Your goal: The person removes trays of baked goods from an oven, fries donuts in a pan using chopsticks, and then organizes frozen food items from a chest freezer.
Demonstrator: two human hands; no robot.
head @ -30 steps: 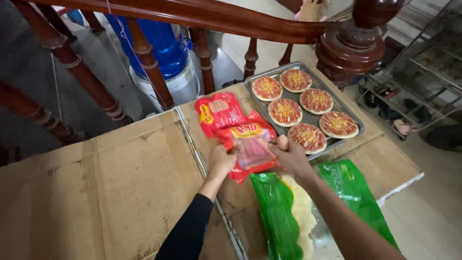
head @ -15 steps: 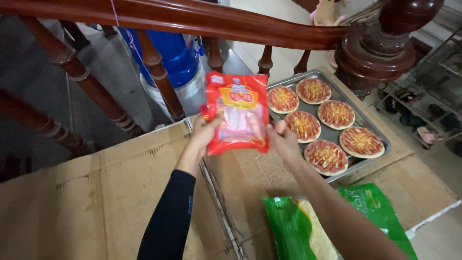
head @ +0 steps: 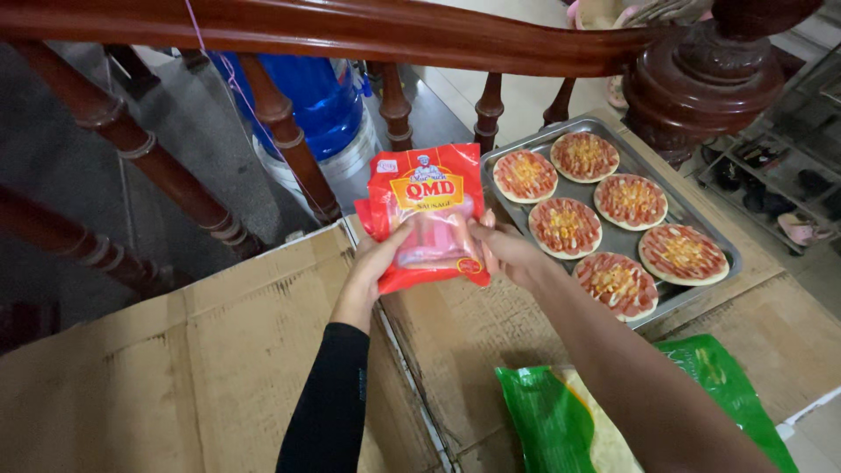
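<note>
Red sausage pack (head: pixel 429 219) stands upright, long axis vertical, pinched at its lower sides by left hand (head: pixel 378 258) and right hand (head: pixel 506 254) alike

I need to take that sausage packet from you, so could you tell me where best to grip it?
Take the red sausage packet by its free top edge, from above: the left hand and right hand hold its lower sides, and it stands upright.

Left hand (head: pixel 378 260), right hand (head: pixel 506 254) raised, fingers curled in grip
</note>
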